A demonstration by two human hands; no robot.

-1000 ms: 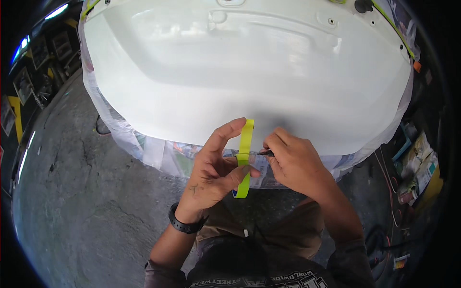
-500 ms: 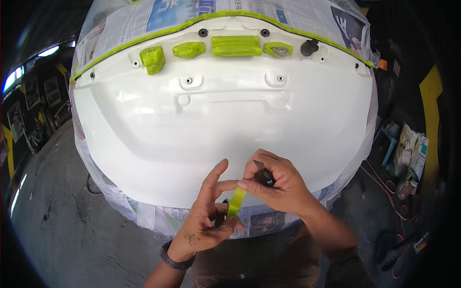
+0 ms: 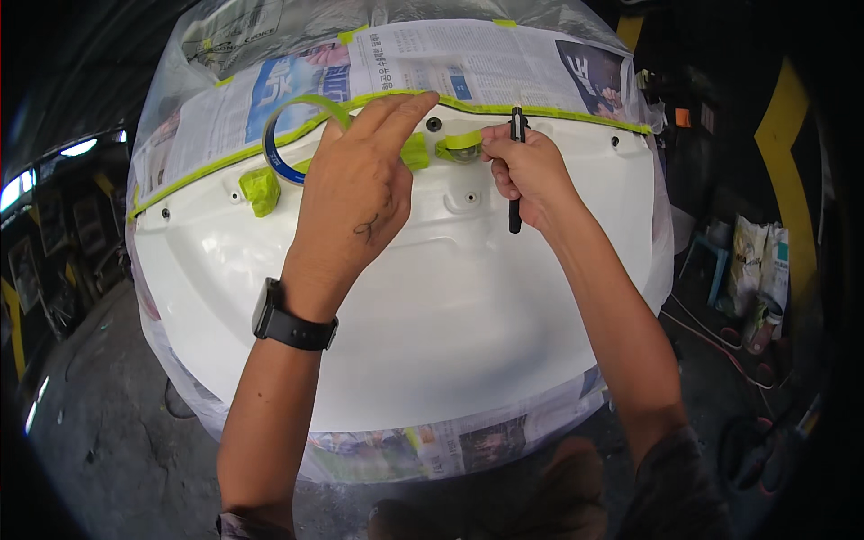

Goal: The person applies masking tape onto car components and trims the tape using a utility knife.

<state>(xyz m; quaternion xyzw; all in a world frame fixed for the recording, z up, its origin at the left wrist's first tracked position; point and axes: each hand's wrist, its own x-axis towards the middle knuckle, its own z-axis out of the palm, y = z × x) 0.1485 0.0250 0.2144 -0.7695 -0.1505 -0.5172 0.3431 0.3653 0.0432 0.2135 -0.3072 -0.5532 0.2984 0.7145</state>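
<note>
My left hand (image 3: 355, 184) holds a roll of yellow-green masking tape (image 3: 288, 169) with a blue core. Its fingers point away over the white car panel (image 3: 378, 315); the thumb and the grip on the roll are hidden. In my right hand (image 3: 531, 171) is a black utility knife (image 3: 516, 216), standing upright with its tip away from me. The same hand's thumb and fingertip pinch the end of a short strip of masking tape (image 3: 464, 140). That strip lies across the small clear lamp (image 3: 465, 155), whose near part stays visible.
Tape-wrapped parts, one a lump (image 3: 261, 192), stand along the panel's far edge. Beyond lie newspaper (image 3: 423, 58) and clear plastic sheeting (image 3: 315, 22), bordered by green tape. Bags (image 3: 749, 256), a blue stool (image 3: 718, 261) and a cord (image 3: 720, 342) are on the right floor.
Both hands have moved from the panel's near edge to its far edge, bringing the tape roll and the knife. The tape strip now touches the lamp. The view has shifted.
</note>
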